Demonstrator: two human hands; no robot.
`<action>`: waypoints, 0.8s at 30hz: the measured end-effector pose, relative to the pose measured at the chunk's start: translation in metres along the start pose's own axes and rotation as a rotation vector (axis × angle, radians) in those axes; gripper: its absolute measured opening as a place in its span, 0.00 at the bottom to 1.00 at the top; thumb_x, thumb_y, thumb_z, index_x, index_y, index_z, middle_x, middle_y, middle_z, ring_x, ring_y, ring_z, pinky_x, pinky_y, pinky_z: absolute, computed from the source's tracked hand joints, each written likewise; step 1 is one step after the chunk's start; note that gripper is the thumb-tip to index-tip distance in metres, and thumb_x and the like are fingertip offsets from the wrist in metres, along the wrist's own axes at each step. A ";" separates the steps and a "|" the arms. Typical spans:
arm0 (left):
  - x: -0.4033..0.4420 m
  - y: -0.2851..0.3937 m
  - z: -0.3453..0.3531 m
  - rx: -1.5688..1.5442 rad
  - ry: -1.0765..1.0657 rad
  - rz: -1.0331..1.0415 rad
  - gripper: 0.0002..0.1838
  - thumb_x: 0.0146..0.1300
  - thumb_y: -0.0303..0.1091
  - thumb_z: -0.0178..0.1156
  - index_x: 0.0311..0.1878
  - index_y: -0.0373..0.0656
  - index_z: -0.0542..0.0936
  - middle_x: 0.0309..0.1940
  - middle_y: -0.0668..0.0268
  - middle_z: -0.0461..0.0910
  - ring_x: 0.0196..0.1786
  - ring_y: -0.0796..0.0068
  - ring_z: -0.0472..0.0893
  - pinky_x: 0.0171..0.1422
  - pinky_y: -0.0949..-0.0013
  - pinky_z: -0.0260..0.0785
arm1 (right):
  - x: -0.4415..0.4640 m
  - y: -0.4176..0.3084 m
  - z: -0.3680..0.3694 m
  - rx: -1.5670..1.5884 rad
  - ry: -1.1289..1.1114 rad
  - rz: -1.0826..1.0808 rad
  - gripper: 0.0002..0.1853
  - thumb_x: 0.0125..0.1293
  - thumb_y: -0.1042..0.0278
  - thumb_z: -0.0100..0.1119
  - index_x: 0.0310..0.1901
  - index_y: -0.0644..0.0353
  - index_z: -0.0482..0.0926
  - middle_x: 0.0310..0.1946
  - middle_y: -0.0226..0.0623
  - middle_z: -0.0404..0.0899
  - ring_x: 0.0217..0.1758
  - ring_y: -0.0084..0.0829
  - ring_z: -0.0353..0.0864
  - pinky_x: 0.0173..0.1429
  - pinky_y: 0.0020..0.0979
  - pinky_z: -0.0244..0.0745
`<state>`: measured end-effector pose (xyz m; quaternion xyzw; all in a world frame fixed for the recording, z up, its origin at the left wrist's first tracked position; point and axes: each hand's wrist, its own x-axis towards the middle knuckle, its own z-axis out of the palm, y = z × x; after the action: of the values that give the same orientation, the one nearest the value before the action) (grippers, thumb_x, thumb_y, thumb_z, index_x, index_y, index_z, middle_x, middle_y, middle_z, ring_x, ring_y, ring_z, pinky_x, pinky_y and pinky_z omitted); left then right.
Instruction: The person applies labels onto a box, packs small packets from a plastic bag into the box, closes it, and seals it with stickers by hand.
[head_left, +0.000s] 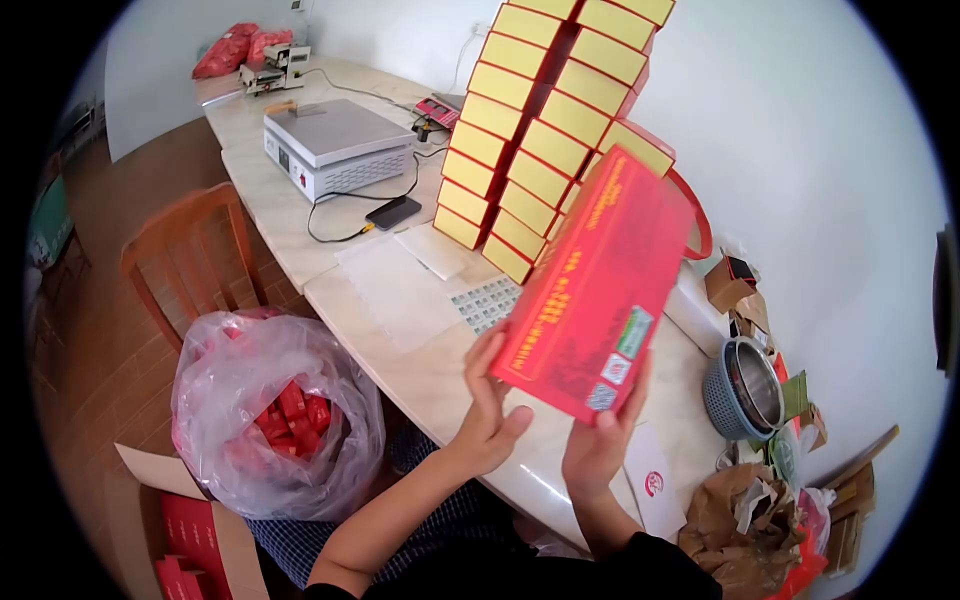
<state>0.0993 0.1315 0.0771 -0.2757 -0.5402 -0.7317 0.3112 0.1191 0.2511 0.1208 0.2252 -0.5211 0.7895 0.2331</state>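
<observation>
A red box (pixel 600 290) with yellow lettering is held tilted above the table. My right hand (pixel 600 445) grips its lower right corner, thumb on the near end. At the lower left edge, my left hand (pixel 487 415) supports it with the fingers, its thumb standing away from the box. Small labels, among them a square code, show near the lower right end. Just behind it rise stacks of boxes (pixel 565 140) with yellow ends and red edges. A sheet of small printed stickers (pixel 487 303) lies on the table to the left of the held box.
On the marble-patterned table (pixel 400 360) are a flat-topped grey machine (pixel 340 140), a phone (pixel 393 212) and cables. A plastic bag (pixel 275 415) of small red packets is at the left, above a carton (pixel 190 530). A blue basket (pixel 735 395) stands right.
</observation>
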 end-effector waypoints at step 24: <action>-0.090 -0.053 -0.040 0.900 -0.415 -0.283 0.18 0.63 0.37 0.58 0.55 0.45 0.76 0.60 0.58 0.71 0.62 0.59 0.70 0.73 0.56 0.56 | 0.373 0.015 -0.057 -0.626 0.196 -0.057 0.28 0.73 0.47 0.39 0.65 0.58 0.67 0.53 0.34 0.76 0.53 0.29 0.73 0.57 0.32 0.65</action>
<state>0.1152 0.1194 -0.0327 -0.1783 -0.8839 -0.3916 0.1833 -0.1904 0.3484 0.3133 0.0801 -0.7070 0.6021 0.3623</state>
